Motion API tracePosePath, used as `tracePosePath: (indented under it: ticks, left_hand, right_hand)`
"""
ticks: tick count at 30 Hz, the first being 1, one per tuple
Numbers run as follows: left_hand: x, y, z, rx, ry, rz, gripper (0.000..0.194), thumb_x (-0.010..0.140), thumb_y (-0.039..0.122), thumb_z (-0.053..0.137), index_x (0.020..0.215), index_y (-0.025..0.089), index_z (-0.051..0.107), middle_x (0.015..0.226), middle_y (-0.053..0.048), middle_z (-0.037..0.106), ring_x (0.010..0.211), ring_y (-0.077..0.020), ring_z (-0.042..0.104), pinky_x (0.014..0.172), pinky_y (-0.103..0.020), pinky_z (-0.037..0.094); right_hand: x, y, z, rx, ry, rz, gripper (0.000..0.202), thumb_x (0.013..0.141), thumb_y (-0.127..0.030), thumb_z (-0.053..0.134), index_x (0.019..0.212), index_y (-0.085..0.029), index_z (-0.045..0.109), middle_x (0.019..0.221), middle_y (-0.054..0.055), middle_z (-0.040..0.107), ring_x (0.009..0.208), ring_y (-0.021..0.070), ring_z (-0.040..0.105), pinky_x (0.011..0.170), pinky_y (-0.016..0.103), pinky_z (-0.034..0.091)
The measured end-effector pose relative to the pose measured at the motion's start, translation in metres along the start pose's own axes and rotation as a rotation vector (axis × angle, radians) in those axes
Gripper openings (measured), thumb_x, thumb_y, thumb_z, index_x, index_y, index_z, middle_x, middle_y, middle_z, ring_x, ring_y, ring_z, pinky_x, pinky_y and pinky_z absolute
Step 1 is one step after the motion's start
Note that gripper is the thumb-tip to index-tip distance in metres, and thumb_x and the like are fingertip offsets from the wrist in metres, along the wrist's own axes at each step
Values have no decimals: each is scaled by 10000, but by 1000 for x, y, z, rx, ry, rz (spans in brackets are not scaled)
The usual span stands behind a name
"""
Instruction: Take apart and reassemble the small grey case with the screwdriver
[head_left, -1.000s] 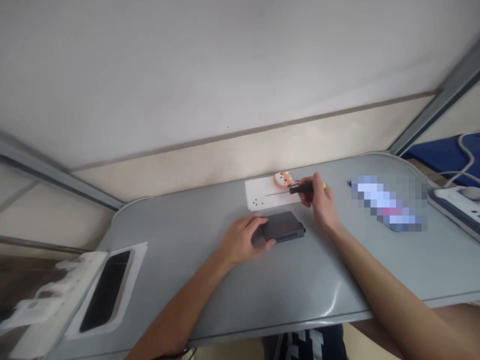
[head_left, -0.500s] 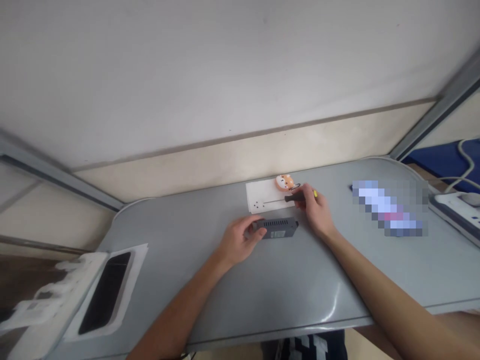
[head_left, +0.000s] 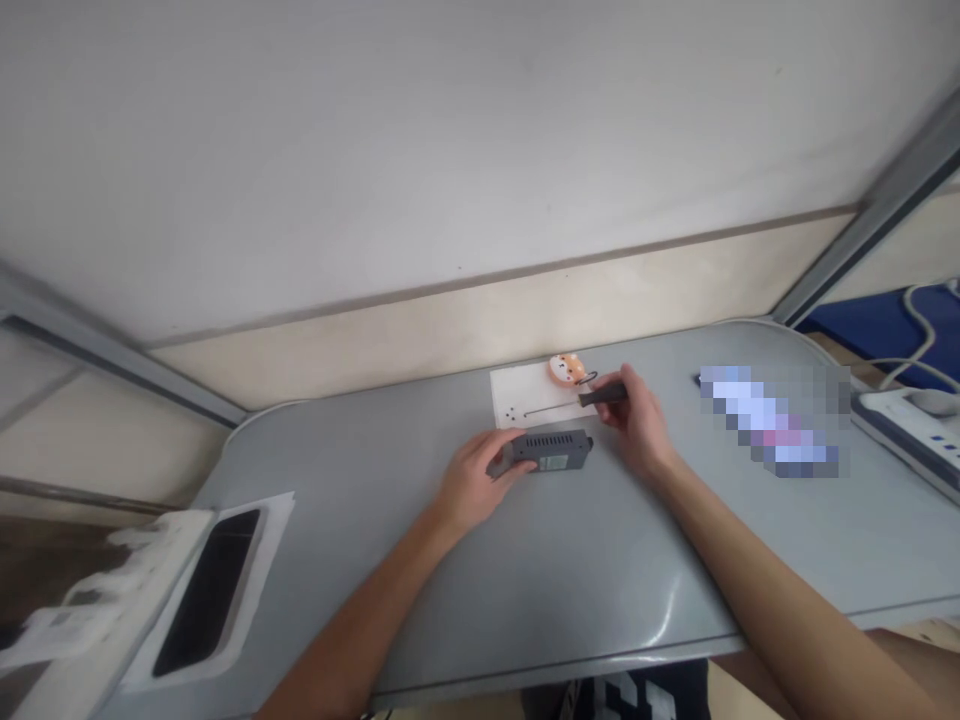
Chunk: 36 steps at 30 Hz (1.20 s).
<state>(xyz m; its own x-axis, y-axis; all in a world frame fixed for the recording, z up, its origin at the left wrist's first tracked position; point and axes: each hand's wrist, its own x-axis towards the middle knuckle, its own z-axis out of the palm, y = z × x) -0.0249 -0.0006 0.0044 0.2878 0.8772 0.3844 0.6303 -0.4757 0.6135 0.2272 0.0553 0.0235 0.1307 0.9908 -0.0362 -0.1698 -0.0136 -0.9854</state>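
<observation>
A dark grey vented box point(head_left: 553, 452) with a pale label rests near the middle of the desk, its left end held between the thumb and fingers of my left hand point(head_left: 480, 475). My right hand point(head_left: 636, 425) grips the black handle of a screwdriver point(head_left: 600, 394). The thin shaft points left over a white sheet point(head_left: 517, 385), its tip beside several tiny dark screws point(head_left: 511, 412). At the sheet's back right sits an orange and white animal-faced object point(head_left: 567, 369), with a dark loop beside it.
A black phone point(head_left: 210, 590) lies on white paper at the left, next to a white object point(head_left: 142, 590). To the right are a blurred-out, lit device point(head_left: 769, 420) and a white power strip point(head_left: 911, 425) with cables. A wall closes off the desk's back.
The screwdriver's handle has shifted slightly right, and its tip now sits lower, by the screws. My left hand still holds the box. The whole view has moved a little.
</observation>
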Motion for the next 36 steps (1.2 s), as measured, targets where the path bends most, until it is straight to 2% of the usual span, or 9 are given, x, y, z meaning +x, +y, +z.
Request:
tracePosePath:
  ticks: [5, 12, 18, 23, 27, 30, 33, 36]
  left_hand:
    - [0, 4, -1, 40, 130, 39, 384, 934, 447, 742, 1255, 266, 633, 1101, -64, 733, 950, -209, 711, 877, -373, 605]
    - [5, 9, -6, 81, 262, 223, 277, 921, 354, 767, 1129, 240, 624, 1113, -80, 722, 1031, -217, 723, 927, -392, 607]
    - [6, 9, -7, 126, 260, 303, 186, 934, 287, 754, 1073, 244, 639, 1105, -65, 715, 1000, -195, 728, 901, -359, 610]
    - [7, 6, -8, 191, 259, 368, 97, 948, 232, 731, 991, 244, 644, 1090, -47, 701, 917, -161, 709, 786, -300, 600]
    - [9, 5, -9, 269, 253, 442, 120, 945, 192, 731, 1003, 237, 635, 1081, -50, 703, 830, -142, 684, 774, -302, 594]
    - [9, 5, -10, 291, 222, 449, 127, 953, 167, 705, 1028, 232, 625, 1108, -66, 718, 873, -161, 702, 800, -319, 596]
    - [9, 5, -9, 276, 182, 441, 137, 967, 159, 673, 1065, 233, 613, 1128, -70, 735, 972, -188, 727, 841, -335, 600]
    - [8, 4, -9, 253, 176, 433, 149, 968, 141, 657, 1079, 232, 616, 1125, -73, 739, 987, -195, 727, 861, -350, 600]
  right_hand:
    - [-4, 0, 4, 47, -89, 26, 499, 937, -712, 482, 791, -253, 608, 565, -27, 452, 522, 166, 427, 549, 312, 354]
    - [-5, 5, 6, 99, -145, 94, 462, 945, -662, 533, 791, -241, 642, 531, -28, 427, 534, 161, 405, 551, 304, 343]
    - [-5, 3, 4, 87, -163, 68, 418, 966, -599, 521, 785, -240, 635, 537, -24, 432, 536, 160, 389, 541, 302, 307]
    - [-3, 4, 4, 107, -163, 82, 439, 955, -626, 524, 785, -237, 633, 516, -29, 432, 516, 152, 369, 530, 299, 275]
    - [1, 6, 4, 155, -69, 84, 457, 935, -653, 535, 798, -234, 654, 544, -28, 443, 531, 148, 381, 531, 292, 274]
    - [0, 6, 7, 48, -4, 77, 458, 939, -638, 548, 820, -219, 690, 628, -9, 532, 597, 151, 461, 579, 285, 341]
    - [-3, 5, 10, -105, -47, 49, 426, 954, -604, 545, 874, -214, 698, 769, 11, 637, 702, 168, 544, 678, 293, 411]
    - [-6, 4, 12, -196, -105, 40, 422, 965, -603, 534, 904, -214, 685, 792, 9, 649, 734, 178, 565, 711, 303, 416]
